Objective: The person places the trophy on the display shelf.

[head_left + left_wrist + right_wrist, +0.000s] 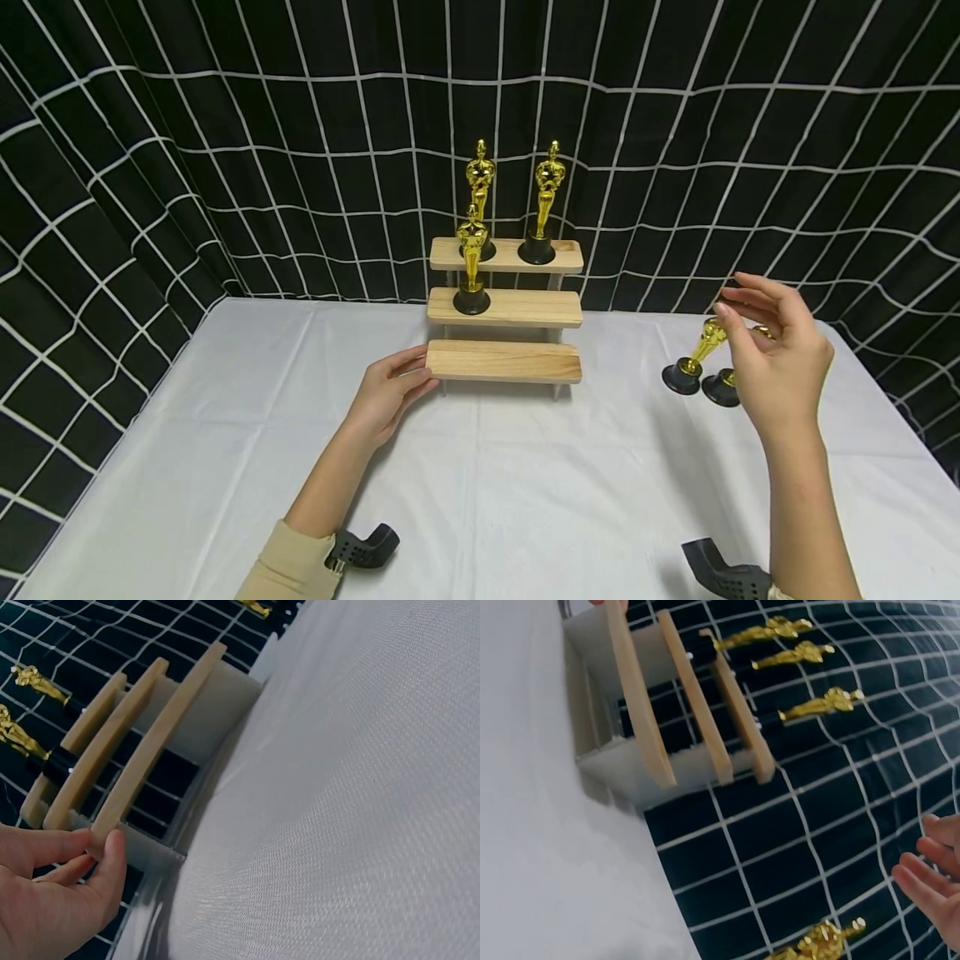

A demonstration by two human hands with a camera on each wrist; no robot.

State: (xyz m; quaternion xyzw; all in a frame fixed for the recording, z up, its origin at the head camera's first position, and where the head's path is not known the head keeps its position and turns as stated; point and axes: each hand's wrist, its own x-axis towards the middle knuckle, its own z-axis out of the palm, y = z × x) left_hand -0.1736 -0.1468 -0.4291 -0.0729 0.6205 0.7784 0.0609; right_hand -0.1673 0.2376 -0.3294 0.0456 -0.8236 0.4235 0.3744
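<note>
A three-tier wooden display stand point(504, 362) stands at the middle of the table. My left hand point(384, 392) pinches the left end of its lowest shelf between thumb and fingers, as the left wrist view also shows. Two gold trophy figurines on black bases, one of them at the right point(547, 200), stand on the top shelf. Another gold figurine point(472, 250) is on the left of the middle shelf. My right hand point(783, 358) is raised at the right with nothing in its fingers. Behind it are a tilted-looking figurine point(697, 358) and a second one point(722, 388), partly hidden by the hand.
A white cloth point(525, 483) covers the table. Behind and at both sides hangs a black curtain point(337, 167) with a white grid. Each wrist bears a black camera mount, the left one point(367, 547) near the front edge of the view.
</note>
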